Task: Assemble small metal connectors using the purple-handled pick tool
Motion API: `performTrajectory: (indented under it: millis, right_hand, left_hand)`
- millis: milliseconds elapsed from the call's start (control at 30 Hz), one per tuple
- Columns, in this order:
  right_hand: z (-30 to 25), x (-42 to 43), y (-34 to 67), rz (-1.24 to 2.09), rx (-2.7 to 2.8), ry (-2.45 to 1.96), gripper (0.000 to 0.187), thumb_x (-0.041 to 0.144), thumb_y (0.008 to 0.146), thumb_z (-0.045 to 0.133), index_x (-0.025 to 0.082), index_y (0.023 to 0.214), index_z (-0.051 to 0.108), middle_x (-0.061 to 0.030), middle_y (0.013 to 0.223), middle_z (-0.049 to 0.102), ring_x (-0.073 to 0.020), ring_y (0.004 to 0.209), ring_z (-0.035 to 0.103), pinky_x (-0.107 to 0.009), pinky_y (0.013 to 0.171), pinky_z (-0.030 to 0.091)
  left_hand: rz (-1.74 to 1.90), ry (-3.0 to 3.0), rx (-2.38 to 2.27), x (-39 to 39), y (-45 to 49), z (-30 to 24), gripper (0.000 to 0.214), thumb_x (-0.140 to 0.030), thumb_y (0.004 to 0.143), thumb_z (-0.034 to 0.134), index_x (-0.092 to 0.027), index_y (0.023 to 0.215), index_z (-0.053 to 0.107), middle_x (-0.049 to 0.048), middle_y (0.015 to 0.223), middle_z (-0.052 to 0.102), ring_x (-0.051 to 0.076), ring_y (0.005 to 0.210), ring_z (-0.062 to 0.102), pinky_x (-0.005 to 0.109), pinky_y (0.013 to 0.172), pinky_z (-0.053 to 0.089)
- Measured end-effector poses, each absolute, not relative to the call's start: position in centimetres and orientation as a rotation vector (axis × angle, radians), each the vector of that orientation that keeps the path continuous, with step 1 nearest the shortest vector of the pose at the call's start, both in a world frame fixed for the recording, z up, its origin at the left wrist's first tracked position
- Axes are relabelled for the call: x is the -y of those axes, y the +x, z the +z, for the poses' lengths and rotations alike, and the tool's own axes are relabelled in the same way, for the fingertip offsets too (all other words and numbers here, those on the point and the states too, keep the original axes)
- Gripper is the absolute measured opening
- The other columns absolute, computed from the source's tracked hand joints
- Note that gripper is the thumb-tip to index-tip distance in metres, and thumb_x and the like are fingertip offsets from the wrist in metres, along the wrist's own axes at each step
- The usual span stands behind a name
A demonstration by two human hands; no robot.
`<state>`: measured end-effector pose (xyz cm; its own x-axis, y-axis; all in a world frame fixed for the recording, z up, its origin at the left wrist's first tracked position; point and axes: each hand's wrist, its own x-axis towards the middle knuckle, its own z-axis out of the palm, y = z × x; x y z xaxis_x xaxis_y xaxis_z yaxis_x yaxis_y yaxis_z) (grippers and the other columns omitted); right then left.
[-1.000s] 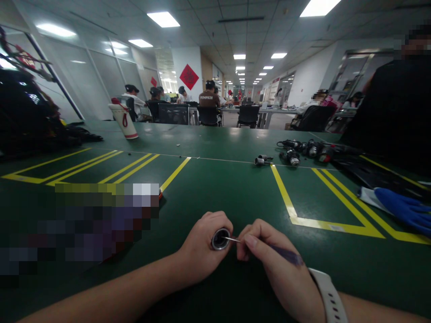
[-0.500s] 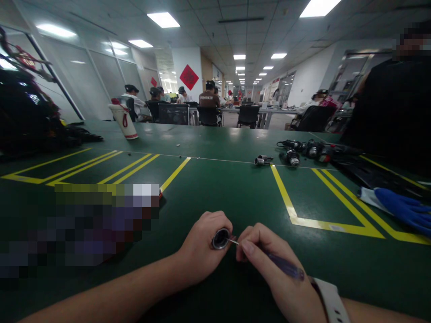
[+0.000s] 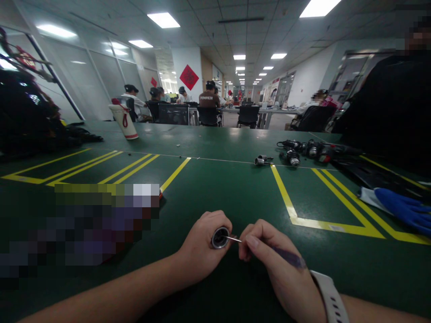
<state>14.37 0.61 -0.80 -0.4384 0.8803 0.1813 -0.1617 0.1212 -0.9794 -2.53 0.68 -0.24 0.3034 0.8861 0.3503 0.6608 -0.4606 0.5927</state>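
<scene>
Over the table (image 3: 215,184), hands (image 3: 204,249) (image 3: 279,274) grip a metal cylinder (image 3: 218,240), left, and thin tool (image 3: 288,258), right.

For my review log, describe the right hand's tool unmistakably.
At the near side of the green table, find the right hand and its pale wristband. It holds the tool: a thin shaft and purplish handle, unlike the hollow cylinder in the left hand.

Ceiling panels (image 3: 163,20) glow over a dim bench (image 3: 215,188), casting pale glare near its far edge; coarse pixel blocks (image 3: 107,224) obscure the left.
</scene>
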Motion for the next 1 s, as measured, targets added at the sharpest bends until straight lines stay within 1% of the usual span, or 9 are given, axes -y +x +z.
performTrajectory:
  millis: [133,333,600,733,867,1000]
  right_hand:
    - [-0.45,-0.44,14.51,1.378,1.584,-0.779,0.026,0.034,0.087,0.046,0.019,0.067,0.052,-0.0002,0.067,0.051,-0.0146,0.066,0.047,-0.029,0.063,0.035]
    - [0.07,-0.3,14.39,1.389,1.649,-0.757,0.024,0.033,0.087,0.047,0.018,0.068,0.052,-0.0013,0.07,0.052,-0.0153,0.068,0.049,-0.03,0.064,0.037]
    - [-0.85,-0.87,14.32,1.627,1.43,-0.636,0.02,0.028,0.087,0.048,0.017,0.071,0.055,-0.0015,0.07,0.056,-0.0139,0.066,0.05,-0.029,0.063,0.039]
    - [-0.86,-0.93,14.21,1.68,1.364,-0.615,0.019,0.027,0.087,0.049,0.017,0.072,0.055,-0.0019,0.071,0.057,-0.0139,0.066,0.05,-0.029,0.063,0.04]
    - [-0.71,-0.83,14.25,1.611,1.393,-0.641,0.02,0.03,0.087,0.048,0.018,0.072,0.055,-0.0017,0.07,0.056,-0.0144,0.066,0.05,-0.029,0.063,0.039]
    - [-0.34,-0.66,14.42,1.461,1.564,-0.73,0.024,0.033,0.087,0.048,0.018,0.07,0.055,-0.0016,0.069,0.054,-0.0146,0.067,0.049,-0.029,0.063,0.037]
  left_hand:
    - [0.917,2.27,-1.414,-0.73,-2.46,-0.11,0.015,-0.006,0.069,0.052,-0.019,0.065,0.046,-0.0027,0.065,0.052,0.013,0.063,0.049,0.027,0.063,0.035]
    - [0.905,2.253,-1.383,-0.78,-2.44,0.03,0.016,-0.006,0.067,0.052,-0.019,0.064,0.044,-0.0017,0.065,0.052,0.014,0.065,0.049,0.028,0.063,0.035]
    - [0.925,2.221,-1.34,-0.68,-2.54,-0.06,0.015,-0.005,0.066,0.051,-0.019,0.064,0.044,-0.0024,0.063,0.051,0.014,0.063,0.05,0.028,0.062,0.036]
    - [0.93,2.211,-1.355,-0.66,-2.5,0.0,0.014,-0.008,0.068,0.052,-0.019,0.063,0.045,-0.002,0.064,0.052,0.014,0.064,0.05,0.027,0.061,0.037]
    - [0.939,2.214,-1.352,-0.73,-2.54,-0.1,0.012,-0.01,0.071,0.052,-0.019,0.065,0.046,-0.0016,0.065,0.053,0.014,0.064,0.05,0.027,0.061,0.038]
    - [0.943,2.224,-1.385,-0.8,-2.57,-0.24,0.014,-0.008,0.068,0.053,-0.019,0.064,0.046,-0.0019,0.066,0.053,0.014,0.064,0.05,0.027,0.061,0.037]
